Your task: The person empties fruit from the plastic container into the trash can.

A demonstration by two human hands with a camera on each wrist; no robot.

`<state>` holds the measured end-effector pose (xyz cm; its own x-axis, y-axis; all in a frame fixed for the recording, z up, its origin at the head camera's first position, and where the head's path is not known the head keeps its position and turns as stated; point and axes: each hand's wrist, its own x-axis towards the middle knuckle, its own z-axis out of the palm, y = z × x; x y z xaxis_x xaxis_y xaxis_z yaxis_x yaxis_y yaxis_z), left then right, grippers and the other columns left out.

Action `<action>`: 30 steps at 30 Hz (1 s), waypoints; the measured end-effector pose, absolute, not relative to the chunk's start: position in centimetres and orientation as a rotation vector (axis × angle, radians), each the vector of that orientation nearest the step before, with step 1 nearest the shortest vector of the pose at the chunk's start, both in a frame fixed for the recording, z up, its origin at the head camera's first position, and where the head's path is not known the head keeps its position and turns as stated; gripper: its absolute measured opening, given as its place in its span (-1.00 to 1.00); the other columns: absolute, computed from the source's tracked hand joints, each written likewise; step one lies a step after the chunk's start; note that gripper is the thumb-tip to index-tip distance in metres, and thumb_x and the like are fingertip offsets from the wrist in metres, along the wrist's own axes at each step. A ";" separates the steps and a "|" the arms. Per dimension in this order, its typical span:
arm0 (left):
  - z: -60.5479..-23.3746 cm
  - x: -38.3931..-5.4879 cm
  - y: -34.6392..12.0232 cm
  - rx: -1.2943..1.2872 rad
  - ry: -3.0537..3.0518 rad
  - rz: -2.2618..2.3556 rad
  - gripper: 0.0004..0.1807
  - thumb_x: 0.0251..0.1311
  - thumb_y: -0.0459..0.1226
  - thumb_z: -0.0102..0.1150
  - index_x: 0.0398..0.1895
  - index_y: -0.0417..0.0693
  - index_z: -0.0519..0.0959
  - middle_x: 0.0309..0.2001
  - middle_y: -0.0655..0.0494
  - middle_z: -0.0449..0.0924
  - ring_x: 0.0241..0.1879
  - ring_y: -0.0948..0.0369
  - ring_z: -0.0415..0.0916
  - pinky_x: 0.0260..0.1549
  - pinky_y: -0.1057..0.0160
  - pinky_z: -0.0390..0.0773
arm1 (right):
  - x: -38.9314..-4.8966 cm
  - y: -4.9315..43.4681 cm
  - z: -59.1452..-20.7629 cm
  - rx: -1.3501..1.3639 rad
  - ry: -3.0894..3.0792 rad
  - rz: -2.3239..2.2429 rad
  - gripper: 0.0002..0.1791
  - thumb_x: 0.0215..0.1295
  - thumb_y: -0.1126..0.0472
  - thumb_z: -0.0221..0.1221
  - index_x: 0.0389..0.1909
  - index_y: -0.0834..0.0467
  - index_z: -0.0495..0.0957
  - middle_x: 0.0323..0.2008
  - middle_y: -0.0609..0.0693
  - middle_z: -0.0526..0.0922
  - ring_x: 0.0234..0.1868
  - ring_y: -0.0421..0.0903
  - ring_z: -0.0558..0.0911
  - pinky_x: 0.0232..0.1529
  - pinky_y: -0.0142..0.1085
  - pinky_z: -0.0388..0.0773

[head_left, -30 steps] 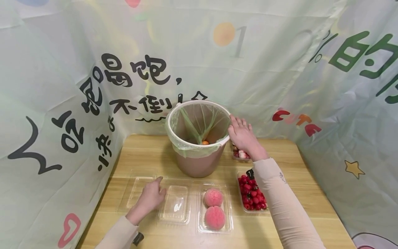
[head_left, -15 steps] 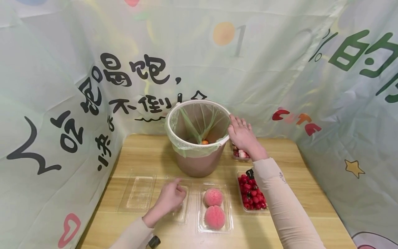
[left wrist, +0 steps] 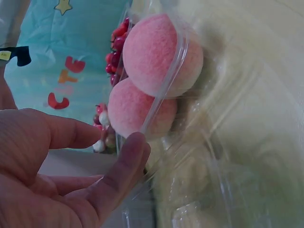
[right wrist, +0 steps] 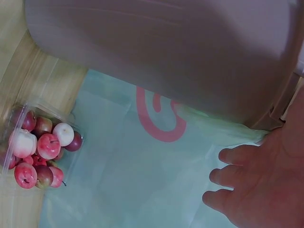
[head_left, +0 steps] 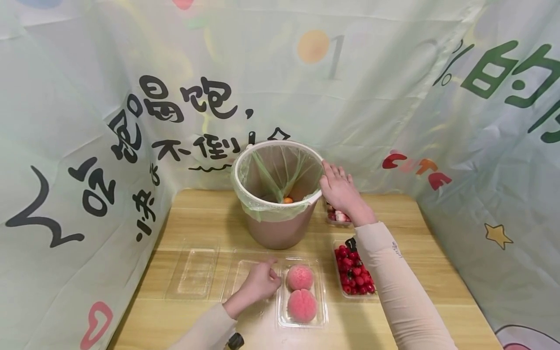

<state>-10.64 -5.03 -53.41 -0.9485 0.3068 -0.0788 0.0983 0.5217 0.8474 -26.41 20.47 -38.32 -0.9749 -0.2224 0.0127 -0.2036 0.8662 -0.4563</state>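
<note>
My left hand (head_left: 261, 281) is at the left edge of a clear plastic box (head_left: 321, 316) with two pink peaches (head_left: 302, 305). In the left wrist view, the peaches (left wrist: 156, 57) stand beyond my fingertips (left wrist: 133, 147). The thumb and forefinger are apart; a fingertip seems to meet the box's edge, but a firm hold cannot be made out. My right hand (head_left: 343, 192) holds the rim of a brownish-pink trash bin (head_left: 280, 233) lined with a green bag (head_left: 262, 210). In the right wrist view, its fingers (right wrist: 225, 175) hang outside the bin; the thumb is hidden. An orange fruit (head_left: 287, 200) lies inside.
Clear plastic containers (head_left: 194, 272) lie left of the peaches. A box of red cherries (head_left: 355, 274) stands to the right, partly behind the right sleeve. Behind that arm is another fruit box (right wrist: 47, 152). Printed cloth walls (head_left: 350, 97) surround the wooden table (head_left: 205, 209).
My left hand has moved right, from between the clear containers across the middle one to the peach box. My right hand has stayed on the bin's rim.
</note>
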 end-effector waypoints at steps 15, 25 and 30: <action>-54.7 -10.0 -3.3 0.230 2.488 1.425 -0.19 0.10 -0.57 0.19 0.47 -0.66 0.20 -0.69 0.24 0.40 -0.75 0.36 0.32 -0.79 0.47 0.34 | -26.4 20.4 -38.3 -0.347 2.996 -0.733 -0.25 0.62 -0.06 -0.52 0.74 0.07 -0.26 0.69 0.35 -0.11 0.70 0.39 -0.21 0.66 0.34 -0.31; -56.1 -9.8 -2.3 0.199 2.621 1.324 -0.11 0.07 -0.53 0.25 0.53 -0.54 0.16 -0.65 0.13 0.45 -0.66 0.25 0.40 -0.63 0.25 0.54 | -26.4 20.5 -38.3 -0.342 2.997 -0.746 -0.25 0.62 -0.07 -0.52 0.74 0.06 -0.26 0.70 0.32 -0.13 0.70 0.37 -0.21 0.66 0.32 -0.33; -56.5 -9.6 -1.9 0.206 2.663 1.305 -0.06 -0.03 -0.56 0.28 0.52 -0.52 0.17 -0.39 -0.29 0.66 -0.41 0.00 0.60 -0.38 0.03 0.70 | -26.4 20.4 -38.4 -0.346 3.008 -0.742 -0.26 0.63 -0.06 -0.51 0.74 0.07 -0.24 0.69 0.33 -0.10 0.70 0.39 -0.18 0.66 0.32 -0.30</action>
<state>-9.55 -1.94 -56.53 -0.9763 0.1969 -0.0901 0.0495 0.6077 0.7926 -26.45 20.44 -38.45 -0.9750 -0.2202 0.0293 -0.2086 0.8621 -0.4619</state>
